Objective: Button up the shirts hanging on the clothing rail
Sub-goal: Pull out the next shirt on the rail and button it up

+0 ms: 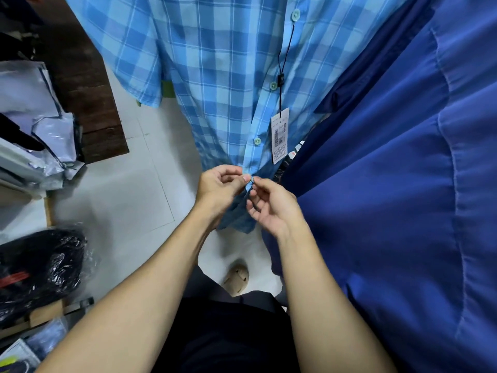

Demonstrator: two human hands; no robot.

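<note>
Both hands met at the hanging plaid shirt's vertical placket, near the hem. Left hand and right hand fingers pinched it from opposite sides, equally near.

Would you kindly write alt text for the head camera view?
Both hands, left hand and right hand, pinch the placket low on a hanging blue plaid shirt. Three green buttons above look fastened; a price tag dangles beside a dark blue shirt.
</note>
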